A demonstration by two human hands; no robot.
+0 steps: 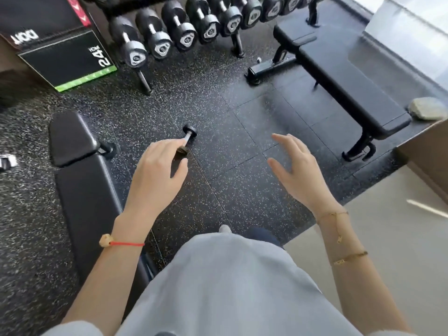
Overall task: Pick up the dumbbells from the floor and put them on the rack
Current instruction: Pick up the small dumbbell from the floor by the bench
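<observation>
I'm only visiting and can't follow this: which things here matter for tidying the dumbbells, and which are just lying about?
Part of the job:
small dumbbell on the floor
rack of dumbbells
left hand, reaching over it
right hand, open

Just lying about:
two benches
24-inch box
grey cloth

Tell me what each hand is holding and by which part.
Nothing is clearly held. The left hand overlaps the small dumbbell near its handle, but a closed grip cannot be told. The right hand is open and empty.
</observation>
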